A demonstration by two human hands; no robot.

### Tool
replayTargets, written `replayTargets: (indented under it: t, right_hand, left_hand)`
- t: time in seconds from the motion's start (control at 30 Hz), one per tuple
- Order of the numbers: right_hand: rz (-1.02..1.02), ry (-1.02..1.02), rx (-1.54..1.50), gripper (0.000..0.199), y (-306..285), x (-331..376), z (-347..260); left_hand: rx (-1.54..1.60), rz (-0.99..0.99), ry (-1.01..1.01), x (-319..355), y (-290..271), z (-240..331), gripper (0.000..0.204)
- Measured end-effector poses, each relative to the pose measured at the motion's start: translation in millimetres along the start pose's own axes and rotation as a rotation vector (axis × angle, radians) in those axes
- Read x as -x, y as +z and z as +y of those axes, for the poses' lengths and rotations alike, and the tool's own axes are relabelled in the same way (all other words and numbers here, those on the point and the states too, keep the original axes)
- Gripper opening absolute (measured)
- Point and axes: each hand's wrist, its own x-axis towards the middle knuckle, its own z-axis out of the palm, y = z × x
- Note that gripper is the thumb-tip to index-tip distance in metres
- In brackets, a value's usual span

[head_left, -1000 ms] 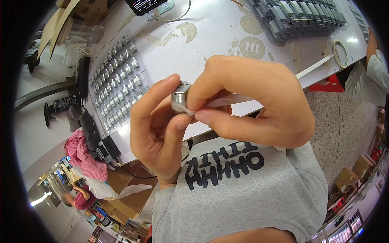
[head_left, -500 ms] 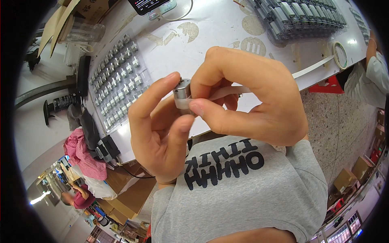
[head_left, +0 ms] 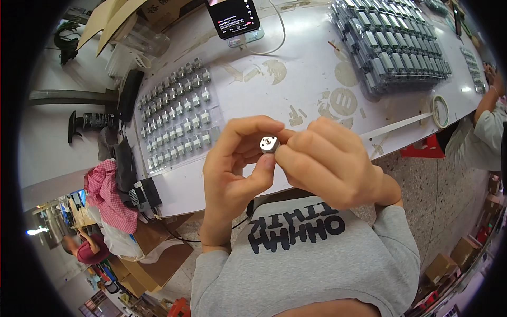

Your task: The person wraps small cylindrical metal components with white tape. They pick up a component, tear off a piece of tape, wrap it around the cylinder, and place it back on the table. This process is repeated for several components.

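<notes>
A small silvery motor point(head_left: 269, 145), its end face with shaft turned upward, sits between my hands over the table's near edge. My left hand point(head_left: 237, 164) is closed round it, thumb against its near side and forefinger arched behind. Against the motor's right side press the curled fingers of my right hand point(head_left: 330, 161); its thumb is hidden. A white tape strip point(head_left: 393, 126) runs from a tape roll point(head_left: 440, 111) on the right and passes out of sight behind my right hand. Whether tape sticks to the motor cannot be seen.
Left of my hands lies a clear tray point(head_left: 177, 113) with rows of small motors. Stacked trays point(head_left: 391, 47) of similar parts stand at the back right. A lit phone point(head_left: 233, 18) with a cable is at the back. Another person's arm point(head_left: 494, 92) shows at far right.
My hands have come lower and slightly right in the view. The motor has been tipped so its end face shows. My right hand has turned, knuckles up, its thumb no longer visible.
</notes>
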Motion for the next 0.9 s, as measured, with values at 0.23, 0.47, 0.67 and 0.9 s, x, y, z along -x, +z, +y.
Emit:
replayTargets:
  t: [0.23,0.47,0.67,0.9]
  right_hand:
    - [-0.053,-0.195,0.125,0.024,10,12,1]
    - [-0.066,-0.352,-0.134,0.018,32,22,-4]
    - [0.099,0.142,-0.352,0.022,3,21,-6]
    - [0.151,0.307,-0.456,0.018,16,38,2]
  left_hand:
    - [0.070,-0.033,-0.160,5,-8,-7,0.027]
    - [0.231,-0.026,-0.316,-1,-11,-34,0.027]
    - [-0.092,0.183,-0.261,11,-52,-52,0.032]
    - [-0.451,0.363,-0.268,51,-98,-51,0.039]
